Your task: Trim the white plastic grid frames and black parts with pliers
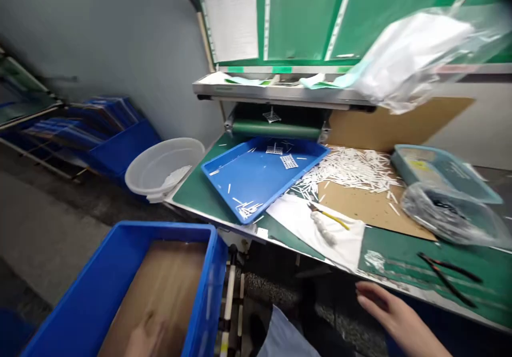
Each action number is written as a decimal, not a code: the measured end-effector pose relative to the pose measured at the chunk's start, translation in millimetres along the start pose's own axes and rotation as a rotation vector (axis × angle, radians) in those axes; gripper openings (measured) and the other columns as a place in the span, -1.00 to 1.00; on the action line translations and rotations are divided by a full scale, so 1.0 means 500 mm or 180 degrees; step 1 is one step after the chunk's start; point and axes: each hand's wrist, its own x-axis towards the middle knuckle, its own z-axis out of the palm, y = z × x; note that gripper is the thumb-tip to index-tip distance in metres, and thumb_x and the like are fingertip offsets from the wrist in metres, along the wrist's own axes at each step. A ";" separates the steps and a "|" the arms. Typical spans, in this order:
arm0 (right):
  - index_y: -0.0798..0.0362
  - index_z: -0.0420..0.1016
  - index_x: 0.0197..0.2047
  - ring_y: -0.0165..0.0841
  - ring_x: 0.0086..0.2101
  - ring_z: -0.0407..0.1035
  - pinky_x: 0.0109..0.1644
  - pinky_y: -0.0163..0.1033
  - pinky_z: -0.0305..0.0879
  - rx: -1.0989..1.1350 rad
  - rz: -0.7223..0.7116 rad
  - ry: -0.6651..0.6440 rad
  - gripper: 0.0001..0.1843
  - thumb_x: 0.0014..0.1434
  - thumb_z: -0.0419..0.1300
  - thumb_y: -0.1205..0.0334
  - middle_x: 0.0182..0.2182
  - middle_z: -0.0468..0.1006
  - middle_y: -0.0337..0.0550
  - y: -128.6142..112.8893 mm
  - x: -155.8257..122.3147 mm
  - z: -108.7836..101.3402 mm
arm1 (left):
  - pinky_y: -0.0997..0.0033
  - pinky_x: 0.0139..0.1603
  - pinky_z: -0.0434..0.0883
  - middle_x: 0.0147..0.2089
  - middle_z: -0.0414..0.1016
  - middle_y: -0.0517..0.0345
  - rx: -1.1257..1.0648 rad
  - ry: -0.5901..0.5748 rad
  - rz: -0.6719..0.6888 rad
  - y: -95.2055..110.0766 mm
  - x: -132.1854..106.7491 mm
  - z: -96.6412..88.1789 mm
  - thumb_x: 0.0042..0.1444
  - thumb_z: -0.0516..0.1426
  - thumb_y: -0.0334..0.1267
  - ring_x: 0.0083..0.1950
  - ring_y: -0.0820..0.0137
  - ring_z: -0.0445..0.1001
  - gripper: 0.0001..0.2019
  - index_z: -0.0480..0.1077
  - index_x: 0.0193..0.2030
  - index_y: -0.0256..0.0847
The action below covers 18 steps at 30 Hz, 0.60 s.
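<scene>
Down low, our left hand [146, 338] is in the blue crate [80, 293], on the brown board [168, 282]; it is too blurry to tell if it is open or closed. Our right hand [394, 314] is open and holds nothing, just below the green mat [404, 253]. The black cutters [448, 277] lie just above it, slanting across that mat, far from our left hand. Farther back sits the blue tray [260, 181] beside white sticks [352, 168].
</scene>
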 end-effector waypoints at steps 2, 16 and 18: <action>0.02 0.41 0.03 -0.16 -0.03 0.40 0.06 -0.14 0.30 -0.0155 -0.0283 0.0215 -0.46 0.11 0.10 -0.16 0.01 0.48 0.00 -0.023 0.056 -0.026 | 0.06 -0.03 0.47 -0.26 0.60 0.02 -0.0557 0.0272 -0.0003 0.113 0.006 -0.071 -0.13 0.05 0.10 -0.07 0.00 0.55 -0.60 0.41 -0.22 -0.08; 0.15 0.45 0.01 0.09 0.10 0.15 0.01 0.07 0.24 -0.2031 -0.1299 0.0159 -0.51 -0.02 0.12 0.23 0.13 0.27 0.23 -0.210 0.314 -0.080 | 0.27 0.27 0.25 0.27 0.26 -0.04 0.0185 -0.0498 0.2745 1.103 0.032 0.139 0.10 0.11 -0.17 0.22 0.23 0.32 -0.46 0.24 0.24 -0.21; 0.20 0.43 -0.01 0.05 0.06 0.20 -0.02 0.00 0.26 -0.1819 -0.1293 -0.0003 -0.52 -0.04 0.08 0.30 0.07 0.32 0.25 -0.223 0.328 -0.109 | 0.27 0.34 0.15 0.32 0.19 -0.07 0.0405 -0.0625 0.2721 1.175 0.070 0.183 0.06 0.15 -0.21 0.31 0.21 0.21 -0.38 0.18 0.29 -0.24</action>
